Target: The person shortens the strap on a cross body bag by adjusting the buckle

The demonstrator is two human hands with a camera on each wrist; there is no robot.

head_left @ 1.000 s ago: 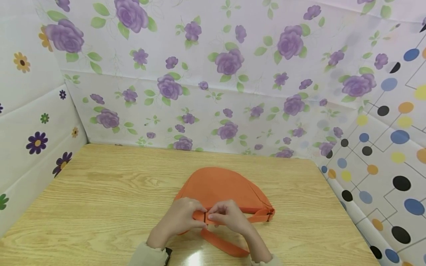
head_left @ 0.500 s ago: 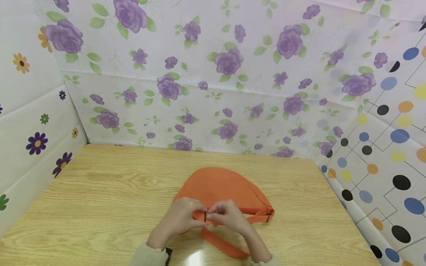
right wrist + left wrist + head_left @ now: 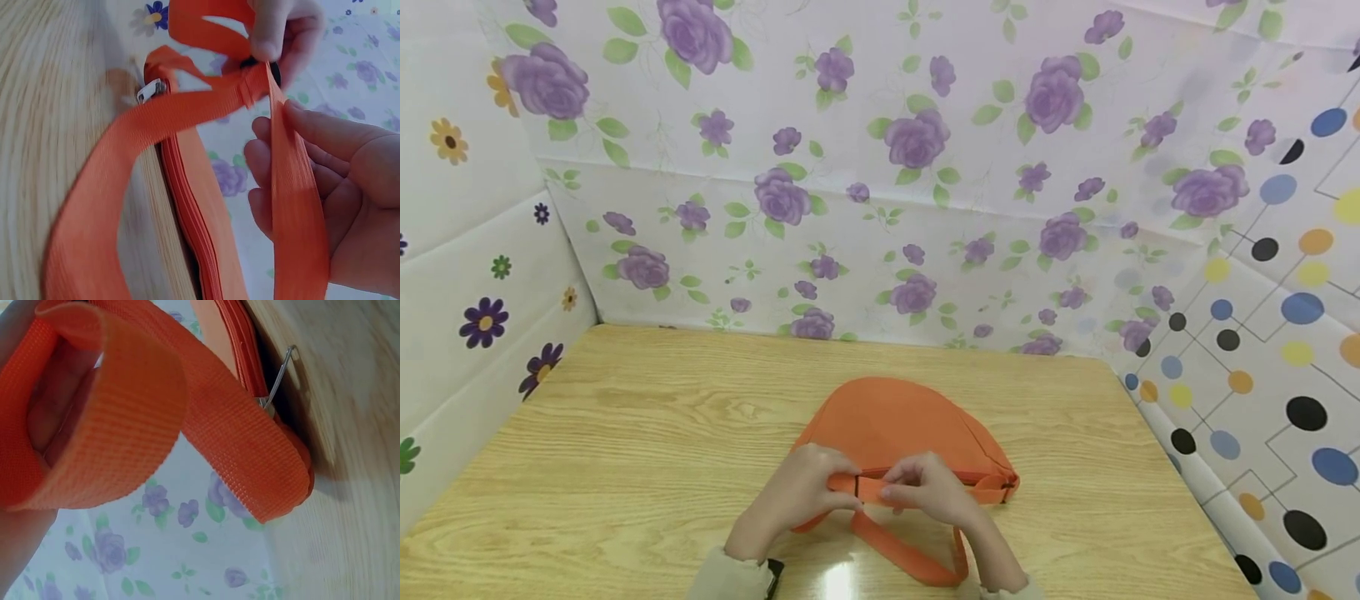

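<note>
A rounded orange bag lies on the wooden table, its zipper edge toward me. My left hand pinches its webbing strap beside a black slider. To the right, my right hand holds the same strap between thumb and fingers; in the right wrist view the strap runs down across that palm. A wide loop of strap covers much of my left hand in the left wrist view. The metal zipper pull hangs at the bag's end.
The wooden table spreads around the bag. Behind it hangs a white sheet with purple flowers, and patterned sheets close in both sides. A strap loop lies near the front edge.
My right hand has slid a little to the right, away from the left, baring more strap between them. The left hand has shifted slightly left. More of the lower loop shows by my right forearm.
</note>
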